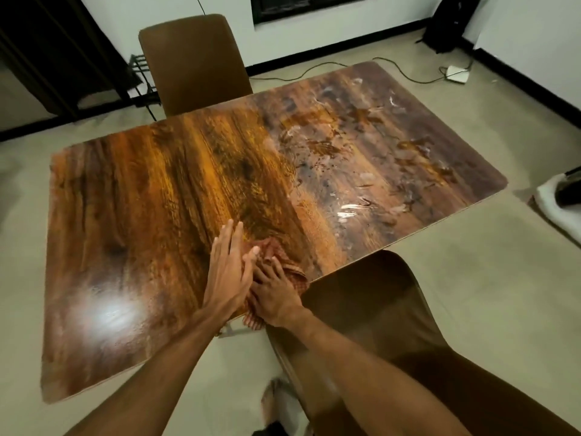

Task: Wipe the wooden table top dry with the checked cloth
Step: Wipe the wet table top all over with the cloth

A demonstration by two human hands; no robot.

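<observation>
The wooden table top [151, 196] fills the middle of the view. Its left half is a warm, even brown, while the right half [377, 146] carries pale streaks and smears. The checked cloth [290, 272], red-orange, lies bunched at the table's near edge. My right hand [273, 297] presses down on the cloth with fingers spread over it. My left hand [228, 272] lies flat beside it, fingers straight and together, its thumb resting on the cloth's left side. Most of the cloth is hidden under both hands.
A brown chair [377, 309] stands against the table's near edge just right of my hands. Another brown chair [195, 64] stands at the far side. Cables and a white power adapter [457, 73] lie on the floor behind. A white object [556, 202] lies at the right.
</observation>
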